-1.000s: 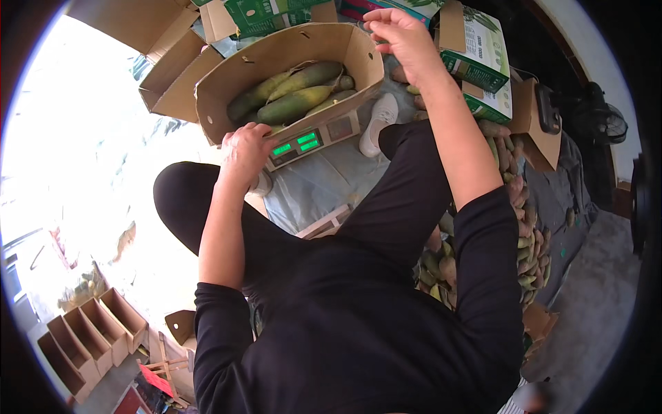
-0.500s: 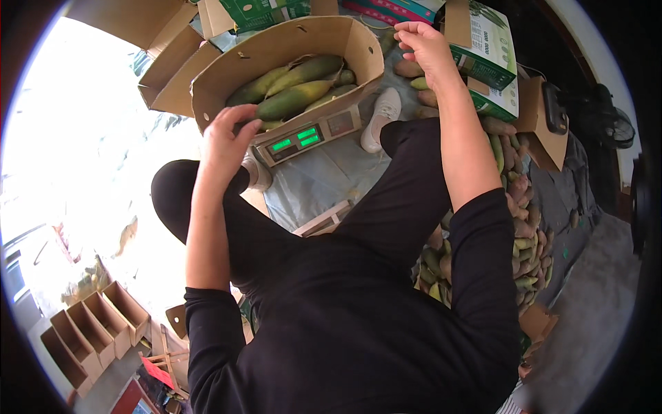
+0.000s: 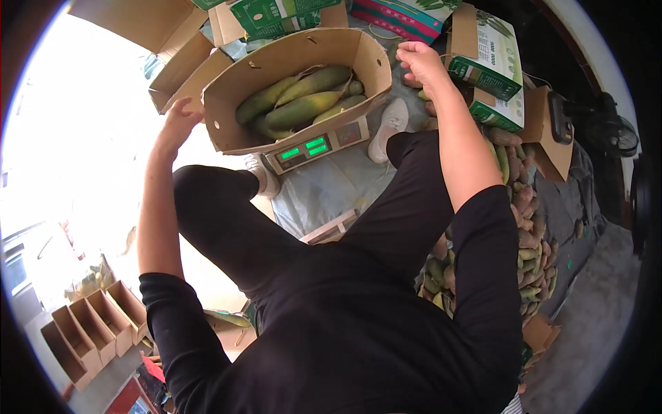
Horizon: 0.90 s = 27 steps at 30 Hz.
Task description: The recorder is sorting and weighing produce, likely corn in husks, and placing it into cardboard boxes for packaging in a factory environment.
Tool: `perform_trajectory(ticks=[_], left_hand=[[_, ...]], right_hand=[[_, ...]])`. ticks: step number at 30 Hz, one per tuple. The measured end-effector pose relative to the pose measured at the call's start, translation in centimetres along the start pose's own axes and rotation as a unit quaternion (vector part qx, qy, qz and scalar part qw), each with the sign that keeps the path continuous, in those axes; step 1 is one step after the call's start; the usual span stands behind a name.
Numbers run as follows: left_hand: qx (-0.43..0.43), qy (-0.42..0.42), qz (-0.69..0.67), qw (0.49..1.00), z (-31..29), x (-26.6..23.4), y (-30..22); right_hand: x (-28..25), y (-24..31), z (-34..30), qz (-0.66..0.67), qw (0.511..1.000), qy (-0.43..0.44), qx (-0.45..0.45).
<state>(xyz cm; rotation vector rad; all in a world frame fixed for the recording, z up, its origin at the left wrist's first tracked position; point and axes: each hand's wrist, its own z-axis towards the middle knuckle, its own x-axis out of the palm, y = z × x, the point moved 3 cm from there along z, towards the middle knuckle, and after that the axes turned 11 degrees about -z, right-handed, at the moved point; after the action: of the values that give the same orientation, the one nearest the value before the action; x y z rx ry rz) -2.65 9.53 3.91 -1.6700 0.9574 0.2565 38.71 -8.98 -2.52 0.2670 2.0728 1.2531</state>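
Note:
A tan cardboard carton (image 3: 372, 69) holds several long green radishes (image 3: 303, 107). It rests on a digital scale (image 3: 317, 150) with lit green displays, between my feet. My left hand (image 3: 181, 125) is at the carton's left end, its fingers apart and slightly bent, holding nothing. Whether its fingertips touch the cardboard is hard to tell. Beyond the carton's right end hovers my right hand (image 3: 420, 63), fingers loosely bent with nothing visible in them. It is apart from the carton, near radishes on the floor.
Green-and-white printed boxes (image 3: 493, 58) stand at the right, with a black fan (image 3: 614, 134) beyond. A long pile of radishes (image 3: 527, 241) lies beside my right leg. Open cartons (image 3: 93, 331) line up at lower left. A wooden piece (image 3: 331, 228) lies between my legs.
My left hand has left the radishes inside the carton and moved left, outside its left end. My right hand stays nearly in place. The whole view has shifted slightly.

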Motion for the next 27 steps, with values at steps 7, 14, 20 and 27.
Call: perform_trajectory(ticks=[7,14,20,27], left_hand=[[-0.132,0.105,-0.01,0.986,1.5,1.5,1.9],[-0.151,0.148,-0.069,0.975,3.0,2.3,4.2],[-0.15,0.144,-0.068,0.976,2.8,2.5,3.9],[-0.151,0.142,-0.051,0.977,3.4,2.5,4.4]], right_hand=[[1.2,-0.4,0.5,-0.008,0.996,0.067,0.054],[2.7,0.2,0.2,-0.023,0.989,0.137,0.055],[3.1,0.2,0.3,-0.033,0.989,0.136,0.05],[3.4,0.2,0.4,-0.024,0.99,0.129,0.047]])
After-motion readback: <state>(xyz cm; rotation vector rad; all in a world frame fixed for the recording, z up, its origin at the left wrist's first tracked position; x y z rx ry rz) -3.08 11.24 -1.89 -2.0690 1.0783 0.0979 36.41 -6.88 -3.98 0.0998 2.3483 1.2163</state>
